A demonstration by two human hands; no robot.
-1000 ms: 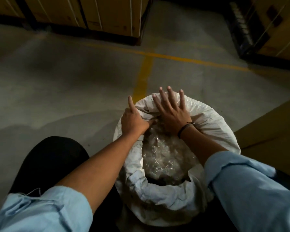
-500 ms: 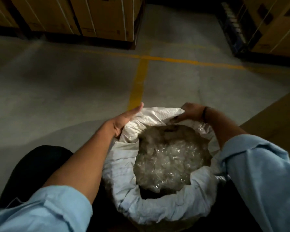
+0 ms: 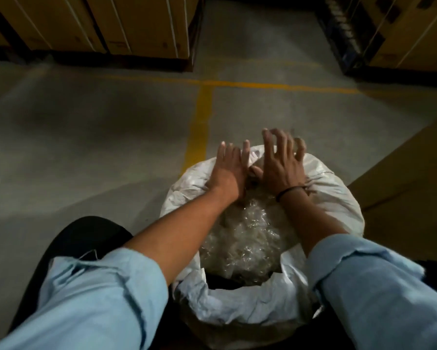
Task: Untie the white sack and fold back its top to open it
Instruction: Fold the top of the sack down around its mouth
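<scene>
Grey concrete warehouse floor (image 3: 86, 147), pretty dim, with yellow painted lines (image 3: 199, 127) crossing it. The white woven sack (image 3: 333, 198) stands on it right in front of the person, just beside a black-trousered knee (image 3: 86, 238). Its mouth is wide open and the top is rolled back into a fat collar. Inside is some clear crinkly plastic stuff (image 3: 242, 238), can't tell what exactly. The sack's base is lost in shadow.

Both hands are on the far rim, side by side and nearly touching. The left hand (image 3: 228, 170) lies flat, fingers straight, gripping nothing. The right hand (image 3: 279, 168) has its fingers spread and a bit bent at the tips, pressing over the rim. The tips are blurry. There's a thin black band (image 3: 288, 192) on that wrist, and the light blue sleeves (image 3: 98, 299) are pushed up.

Strapped brown cardboard boxes (image 3: 141, 24) sit at the back, cut off by the frame. Their small print is too tiny to read.
</scene>
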